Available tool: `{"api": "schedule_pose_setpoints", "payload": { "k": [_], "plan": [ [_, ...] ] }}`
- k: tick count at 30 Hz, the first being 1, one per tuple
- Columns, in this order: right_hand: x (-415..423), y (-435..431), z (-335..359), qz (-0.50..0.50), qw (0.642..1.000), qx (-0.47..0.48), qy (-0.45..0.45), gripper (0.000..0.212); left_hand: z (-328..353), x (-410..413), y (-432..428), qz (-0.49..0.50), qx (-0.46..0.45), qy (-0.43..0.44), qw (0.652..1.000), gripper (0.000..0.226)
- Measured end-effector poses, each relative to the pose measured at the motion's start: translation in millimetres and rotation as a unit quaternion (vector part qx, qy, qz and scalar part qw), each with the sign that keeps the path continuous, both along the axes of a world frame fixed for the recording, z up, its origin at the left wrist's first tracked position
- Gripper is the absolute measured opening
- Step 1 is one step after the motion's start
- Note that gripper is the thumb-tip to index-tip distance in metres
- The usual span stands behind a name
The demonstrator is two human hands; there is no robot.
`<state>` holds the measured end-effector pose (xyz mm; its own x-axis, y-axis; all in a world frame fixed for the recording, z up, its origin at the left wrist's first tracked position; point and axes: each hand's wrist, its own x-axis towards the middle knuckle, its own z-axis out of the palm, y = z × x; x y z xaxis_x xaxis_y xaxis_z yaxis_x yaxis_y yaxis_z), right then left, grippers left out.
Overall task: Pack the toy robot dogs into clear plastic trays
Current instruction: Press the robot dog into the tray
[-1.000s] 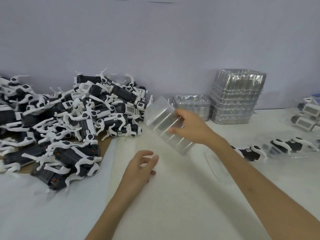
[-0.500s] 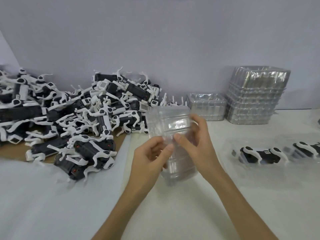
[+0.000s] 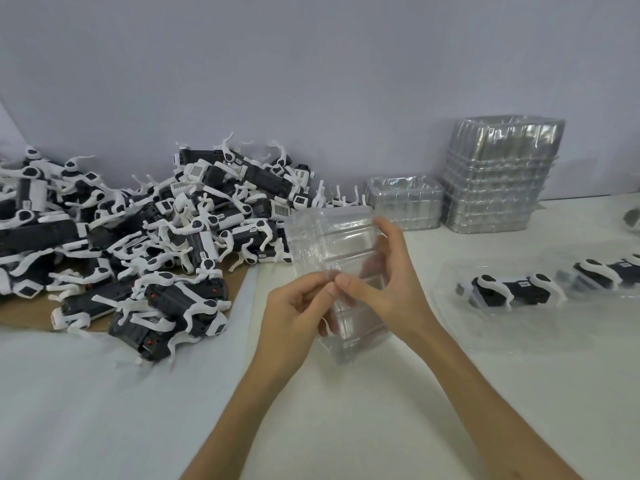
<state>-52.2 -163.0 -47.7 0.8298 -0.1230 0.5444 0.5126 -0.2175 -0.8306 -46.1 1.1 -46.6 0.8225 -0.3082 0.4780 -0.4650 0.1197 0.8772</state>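
Note:
I hold a clear plastic tray [image 3: 332,237] upright above the white table, in the middle of the view. My left hand [image 3: 294,317] pinches its near edge from the left. My right hand [image 3: 388,289] grips it from the right, thumb beside the left fingertips and fingers behind the plastic. A big heap of black-and-white toy robot dogs [image 3: 145,244] lies to the left, partly on brown cardboard [image 3: 24,313]. On the right a packed toy dog [image 3: 509,289] lies inside a clear tray [image 3: 460,327] flat on the table.
A tall stack of clear trays [image 3: 498,174] stands at the back right against the wall, with a short stack [image 3: 405,202] beside it. A second packed dog [image 3: 609,271] lies at the right edge. White table surface [image 3: 346,410] spreads in front of me.
The tray came from my right hand alone at the heap's edge to the middle. My left hand rose from the table and took its near edge. Since half a second ago little has moved.

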Motion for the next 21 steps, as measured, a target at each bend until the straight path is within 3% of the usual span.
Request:
{"api": "schedule_pose_setpoints", "payload": {
  "k": [6,21],
  "plan": [
    [0.8,-2.2,-0.4,0.001,0.999,-0.029,-0.016,0.105,-1.9,3.2,1.1,0.011,0.022,-0.011,1.0,0.016],
    [-0.5,-4.0,0.6,0.009,0.999,-0.027,-0.018,0.097,-4.5,3.2,2.3,-0.026,0.003,0.01,1.0,0.023]
  ]
}}
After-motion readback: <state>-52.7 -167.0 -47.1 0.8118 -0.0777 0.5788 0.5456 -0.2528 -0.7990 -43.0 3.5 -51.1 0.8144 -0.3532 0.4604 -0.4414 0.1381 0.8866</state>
